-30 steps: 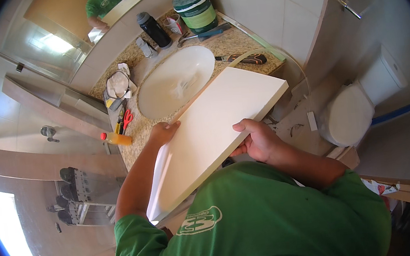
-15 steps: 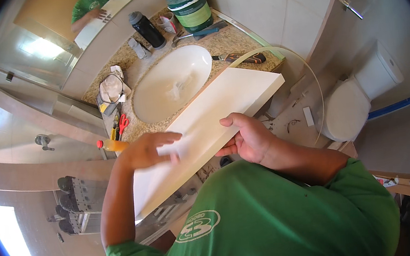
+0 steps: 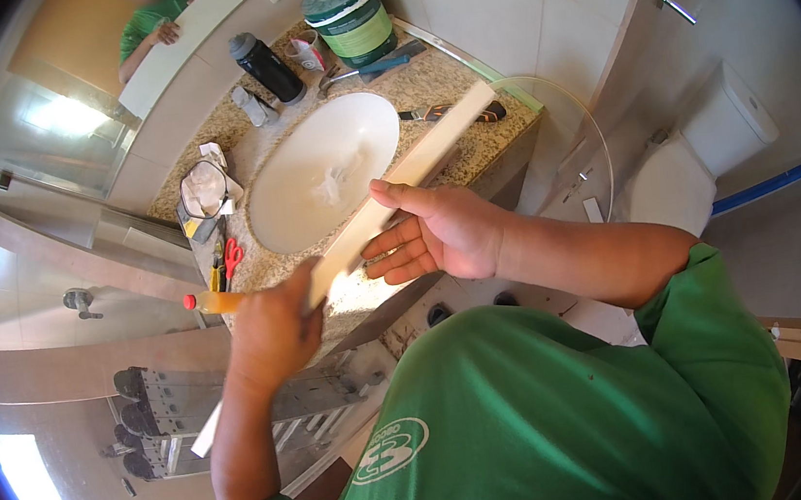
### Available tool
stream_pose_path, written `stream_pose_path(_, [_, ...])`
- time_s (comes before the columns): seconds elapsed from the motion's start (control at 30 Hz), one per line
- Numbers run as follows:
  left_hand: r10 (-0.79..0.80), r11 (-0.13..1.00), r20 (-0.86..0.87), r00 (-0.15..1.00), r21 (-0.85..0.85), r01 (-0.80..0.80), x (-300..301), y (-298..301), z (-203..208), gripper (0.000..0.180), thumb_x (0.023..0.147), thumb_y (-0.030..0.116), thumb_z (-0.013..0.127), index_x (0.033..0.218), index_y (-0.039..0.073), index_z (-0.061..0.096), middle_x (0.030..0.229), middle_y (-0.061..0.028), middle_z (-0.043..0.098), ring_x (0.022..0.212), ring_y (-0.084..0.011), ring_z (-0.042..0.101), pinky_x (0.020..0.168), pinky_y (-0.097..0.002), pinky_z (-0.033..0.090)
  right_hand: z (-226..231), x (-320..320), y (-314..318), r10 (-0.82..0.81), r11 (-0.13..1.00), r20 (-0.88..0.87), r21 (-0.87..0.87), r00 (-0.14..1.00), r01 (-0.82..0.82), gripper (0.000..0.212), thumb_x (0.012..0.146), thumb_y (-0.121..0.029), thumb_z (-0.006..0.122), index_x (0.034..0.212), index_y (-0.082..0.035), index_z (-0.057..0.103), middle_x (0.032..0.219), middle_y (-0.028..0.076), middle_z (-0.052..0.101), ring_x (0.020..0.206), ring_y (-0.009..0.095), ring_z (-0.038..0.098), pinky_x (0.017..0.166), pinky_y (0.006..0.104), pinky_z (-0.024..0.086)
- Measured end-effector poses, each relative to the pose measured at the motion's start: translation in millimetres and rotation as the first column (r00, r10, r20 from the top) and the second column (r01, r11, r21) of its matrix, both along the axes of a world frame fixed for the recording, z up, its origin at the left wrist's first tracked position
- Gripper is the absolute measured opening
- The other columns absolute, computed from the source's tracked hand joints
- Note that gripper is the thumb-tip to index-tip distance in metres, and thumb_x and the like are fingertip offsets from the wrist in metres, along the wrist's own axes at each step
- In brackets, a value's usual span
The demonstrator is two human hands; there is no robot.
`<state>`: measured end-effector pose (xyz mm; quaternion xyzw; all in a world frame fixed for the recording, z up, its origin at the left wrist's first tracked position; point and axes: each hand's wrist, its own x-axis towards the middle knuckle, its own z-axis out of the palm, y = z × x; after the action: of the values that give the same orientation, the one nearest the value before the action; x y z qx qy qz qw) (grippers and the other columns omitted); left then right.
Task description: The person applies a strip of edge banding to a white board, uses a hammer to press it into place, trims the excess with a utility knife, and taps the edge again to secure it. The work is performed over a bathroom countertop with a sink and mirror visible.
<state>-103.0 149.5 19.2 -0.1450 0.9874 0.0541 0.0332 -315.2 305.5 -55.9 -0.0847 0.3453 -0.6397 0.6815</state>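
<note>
Pale board (image 3: 447, 135) on edge, left hand (image 3: 276, 333) gripping it, right hand (image 3: 445, 234) spread against it

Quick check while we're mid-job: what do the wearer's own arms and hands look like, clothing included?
The left hand and right hand are both bare, with no gloves. The forearms are uncovered too, and no watch or wristband shows. Short green sleeves cover the upper arms, part of a plain green shirt with a rounded white emblem on its front.
</note>
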Motion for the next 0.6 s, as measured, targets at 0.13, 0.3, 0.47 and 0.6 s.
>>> stream_pose_path(0.13, [0.028, 0.990, -0.019, 0.999, 0.138, -0.025, -16, -36, 15, 0.045, 0.086, 0.016, 0.073, 0.129, 0.006, 0.061, 0.070, -0.0186, 0.066, 0.070, -0.0413, 0.068, 0.065, -0.0524, 0.052, -21, -17, 10, 0.022, 0.998, -0.112, -0.052, 0.993, -0.028, 0.065, 0.101, -0.050, 0.066, 0.142, -0.004, 0.044, 0.116, 0.026, 0.071, 0.102, 0.035, 0.074, 0.083, 0.0451, 0.064])
stream_pose_path(0.3, [-0.019, 0.972, -0.094, 0.995, 0.230, 0.040, -27, -74, 23, 0.036, 0.083, 0.009, 0.073, 0.117, 0.003, 0.064, 0.064, -0.0173, 0.057, 0.056, -0.0337, 0.058, 0.056, -0.0413, 0.043, -74, -30, 30, -0.148, 0.976, -0.168, 0.135, 0.975, 0.172, 0.041, 0.101, -0.038, 0.064, 0.128, -0.007, 0.058, 0.109, 0.018, 0.074, 0.090, 0.027, 0.075, 0.078, 0.0380, 0.062])
stream_pose_path(0.47, [-0.038, 0.934, -0.137, 0.990, 0.346, 0.084, -34, -111, 22, 0.034, 0.082, 0.005, 0.074, 0.114, -0.001, 0.065, 0.067, -0.0129, 0.053, 0.057, -0.0204, 0.045, 0.056, -0.0348, 0.038, -111, -40, 33, -0.316, 0.907, -0.274, 0.191, 0.908, 0.374, 0.037, 0.102, -0.034, 0.062, 0.126, -0.006, 0.059, 0.105, 0.016, 0.073, 0.087, 0.025, 0.074, 0.077, 0.0369, 0.062])
stream_pose_path(0.6, [-0.087, 0.893, -0.162, 0.983, 0.425, 0.149, -37, -126, 16, 0.034, 0.082, 0.005, 0.074, 0.114, -0.002, 0.064, 0.070, -0.0134, 0.055, 0.059, -0.0185, 0.047, 0.058, -0.0342, 0.039, -127, -43, 26, -0.356, 0.869, -0.350, 0.218, 0.866, 0.445, 0.034, 0.102, -0.032, 0.062, 0.125, -0.006, 0.060, 0.104, 0.013, 0.073, 0.085, 0.023, 0.073, 0.076, 0.0354, 0.061])
